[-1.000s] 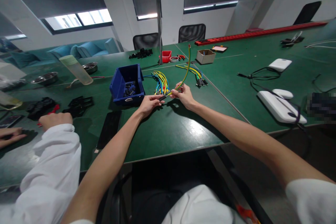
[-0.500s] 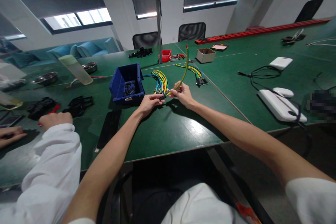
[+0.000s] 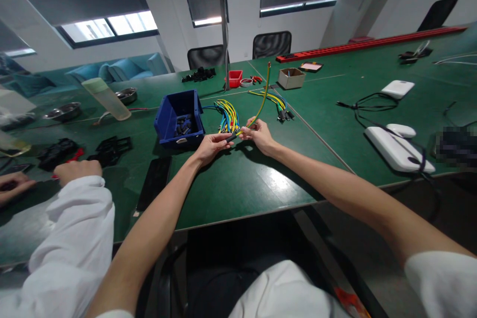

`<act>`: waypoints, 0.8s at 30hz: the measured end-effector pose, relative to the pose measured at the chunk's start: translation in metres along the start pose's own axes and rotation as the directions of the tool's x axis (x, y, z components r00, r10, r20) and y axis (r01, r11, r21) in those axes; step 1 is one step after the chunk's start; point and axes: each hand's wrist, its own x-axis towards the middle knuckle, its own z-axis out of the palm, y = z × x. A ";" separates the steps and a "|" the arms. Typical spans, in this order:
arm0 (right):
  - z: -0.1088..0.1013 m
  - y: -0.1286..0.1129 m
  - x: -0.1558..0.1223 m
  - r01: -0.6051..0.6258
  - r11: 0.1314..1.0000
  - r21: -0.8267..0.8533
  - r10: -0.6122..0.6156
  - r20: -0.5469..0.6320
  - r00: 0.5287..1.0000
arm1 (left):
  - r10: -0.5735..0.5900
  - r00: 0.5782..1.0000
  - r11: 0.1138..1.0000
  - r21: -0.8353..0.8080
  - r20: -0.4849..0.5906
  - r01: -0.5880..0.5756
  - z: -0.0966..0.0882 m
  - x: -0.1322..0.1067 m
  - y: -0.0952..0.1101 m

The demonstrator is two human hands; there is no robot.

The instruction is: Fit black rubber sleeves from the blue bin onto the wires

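My left hand [image 3: 213,148] pinches a small black sleeve [image 3: 232,137] between thumb and fingers. Just to its right, the fingers of my right hand [image 3: 261,137] are closed on a yellow-green wire [image 3: 266,92], whose free end curves upward. The wire's lower end meets the sleeve; how far it goes in is too small to tell. Behind my hands lies a bundle of yellow and blue wires [image 3: 231,111]. Left of them stands a blue bin [image 3: 167,141] with several small black pieces [image 3: 183,125] inside. Farther right is a second bunch of wires with black ends [image 3: 283,115].
A black phone [image 3: 153,184] lies left of my forearm. At far left, a co-worker's white sleeve [image 3: 80,213] and hand rest near black parts [image 3: 114,150]. White devices with a black cable [image 3: 398,148] lie right. A cardboard box [image 3: 291,79] and metal pole [image 3: 225,35] stand behind.
The wire's free end has swung slightly to the right. Both my hands keep their grip in almost the same place.
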 end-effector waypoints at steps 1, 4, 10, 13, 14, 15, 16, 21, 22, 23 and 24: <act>0.000 0.000 0.000 -0.005 1.000 0.001 0.005 0.002 1.000 | 0.000 1.000 1.000 0.002 0.005 0.000 0.000 0.000 -0.001; 0.003 -0.001 -0.002 -0.028 1.000 -0.003 0.028 0.003 1.000 | 0.001 1.000 1.000 0.009 0.017 -0.001 -0.001 0.001 -0.001; 0.006 -0.003 -0.004 -0.041 0.999 -0.007 0.041 0.000 0.999 | 0.002 1.000 1.000 0.018 0.007 -0.002 0.000 0.000 -0.001; 0.007 -0.005 -0.005 -0.037 0.999 -0.014 0.037 -0.001 0.999 | -0.008 1.000 1.000 0.019 0.011 0.008 0.000 0.000 0.000; 0.007 -0.005 -0.005 -0.032 0.999 -0.015 0.032 -0.002 0.999 | -0.009 1.000 1.000 0.018 0.011 0.009 0.000 0.000 0.000; 0.007 -0.005 -0.005 -0.026 1.000 -0.016 0.026 -0.003 1.000 | -0.010 1.000 1.000 0.018 0.011 0.010 0.000 0.000 0.000; 0.007 -0.005 -0.005 -0.021 1.000 -0.017 0.021 -0.004 1.000 | -0.011 1.000 1.000 0.019 0.013 0.011 0.000 0.000 0.000; 0.007 -0.003 -0.004 -0.031 0.999 -0.037 0.031 -0.004 1.000 | -0.022 0.999 0.999 0.024 0.024 0.021 0.001 -0.001 0.002; 0.007 -0.002 -0.004 -0.031 0.999 -0.041 0.031 -0.005 0.999 | -0.024 0.999 0.999 0.022 0.026 0.023 0.001 -0.001 0.003; 0.007 -0.002 -0.004 -0.029 0.999 -0.045 0.029 -0.007 1.000 | -0.026 0.999 0.999 0.020 0.028 0.026 0.001 -0.001 0.003; 0.007 -0.002 -0.004 -0.024 0.998 -0.049 0.023 -0.009 1.000 | -0.029 0.999 0.999 0.019 0.031 0.028 0.001 -0.001 0.003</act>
